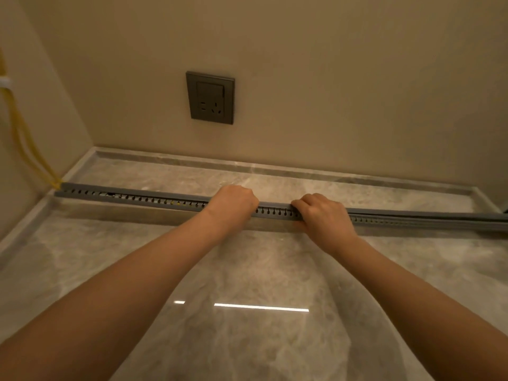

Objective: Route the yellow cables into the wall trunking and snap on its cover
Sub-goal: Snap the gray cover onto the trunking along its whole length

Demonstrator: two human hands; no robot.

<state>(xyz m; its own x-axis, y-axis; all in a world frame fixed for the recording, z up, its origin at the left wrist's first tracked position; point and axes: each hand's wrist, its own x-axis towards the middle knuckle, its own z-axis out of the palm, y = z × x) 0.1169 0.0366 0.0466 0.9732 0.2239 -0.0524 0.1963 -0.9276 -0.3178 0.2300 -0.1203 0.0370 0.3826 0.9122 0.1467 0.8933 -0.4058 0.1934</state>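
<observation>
The long grey slotted plastic trunking (137,198) is laid left-to-right, with thin yellow cables (27,149) entering its left end. The left grip (233,203) and right grip (324,218) are curled over its grey cover strip (137,189). The stretch that seems unseated lies rightward, nearer the right grip.

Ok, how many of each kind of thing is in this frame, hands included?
hands: 2 (left hand, right hand)
slotted grey trunking: 1
trunking cover: 1
yellow cable bundle: 1 (strands too blurred to count)
wall socket: 1
white clip: 1
Total: 7
</observation>
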